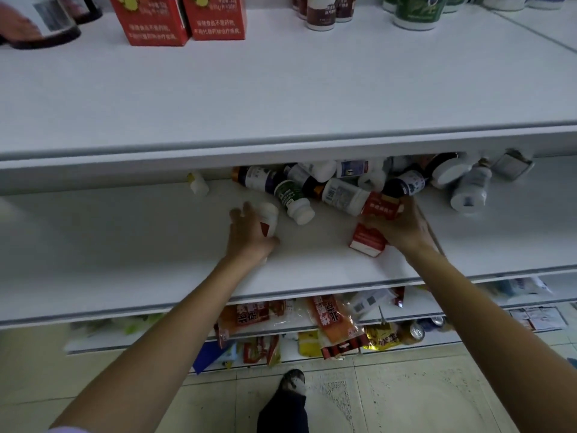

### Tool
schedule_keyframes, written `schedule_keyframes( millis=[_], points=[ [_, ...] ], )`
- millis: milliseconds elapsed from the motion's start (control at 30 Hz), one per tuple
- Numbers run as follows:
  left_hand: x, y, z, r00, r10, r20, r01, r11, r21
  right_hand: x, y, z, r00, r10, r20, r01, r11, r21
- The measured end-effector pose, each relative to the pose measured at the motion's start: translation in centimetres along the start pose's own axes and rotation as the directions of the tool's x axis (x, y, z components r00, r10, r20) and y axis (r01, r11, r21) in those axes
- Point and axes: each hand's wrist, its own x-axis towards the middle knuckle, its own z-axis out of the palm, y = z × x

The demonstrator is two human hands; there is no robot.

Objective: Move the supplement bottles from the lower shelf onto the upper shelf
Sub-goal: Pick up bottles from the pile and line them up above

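1. Both hands are down on the lower shelf [125, 245]. The left hand [248, 235] has its fingers [240, 214] wrapped around a small white bottle [269, 218] with a red label, lying near the middle of the shelf.
2. The right hand [401, 226] rests over two red cartons: its fingers curl on the upper red carton [382, 206], while the lower red carton [367, 240] lies just beside the palm. Whether that second one is truly held I cannot tell.
3. Most of the work looks undone. A pile of bottles [359, 182] lies tumbled on their sides at the back of the lower shelf, half hidden under the lip of the shelf above. A green-labelled bottle [293, 200] sits at the front of the pile, close to the left hand, and a lone white bottle [470, 190] lies apart to the right.
4. The upper shelf [281, 82] already carries a few things at its back: two red boxes [179, 18], some brown-and-white bottles [323, 12] and green-labelled tubs [416, 10]. Its wide front is bare, so there is plenty of room.
5. The shelves are smooth white boards with grey front edges. Lower down, snack packets [331, 320] crowd another shelf, and the floor [406, 395] is pale tile, with one dark shoe [292, 381] showing.
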Motion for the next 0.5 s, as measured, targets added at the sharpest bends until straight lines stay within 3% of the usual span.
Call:
schedule_keyframes(
  millis=[67, 300, 500],
  points=[
    [-0.8, -0.3, -0.5, 0.998, -0.008, 0.064, 0.008, 1.000, 0.008, -1.0, 0.3, 0.1, 0.999, -0.012, 0.032, 0.010, 0.998, 0.066],
    [-8.2, 0.8, -1.8, 0.984, 0.154, -0.094, -0.171, 0.961, -0.219, -7.3, -0.8, -0.6, 0.969, -0.132, 0.209, 0.132, 0.991, 0.017],
    [-15.4, 3.5, -5.2, 0.980, 0.176, -0.092, -0.198, 0.869, -0.454, -12.7, -4.9, -2.8, 0.913, -0.309, 0.266, 0.284, 0.950, 0.128]
  ],
)
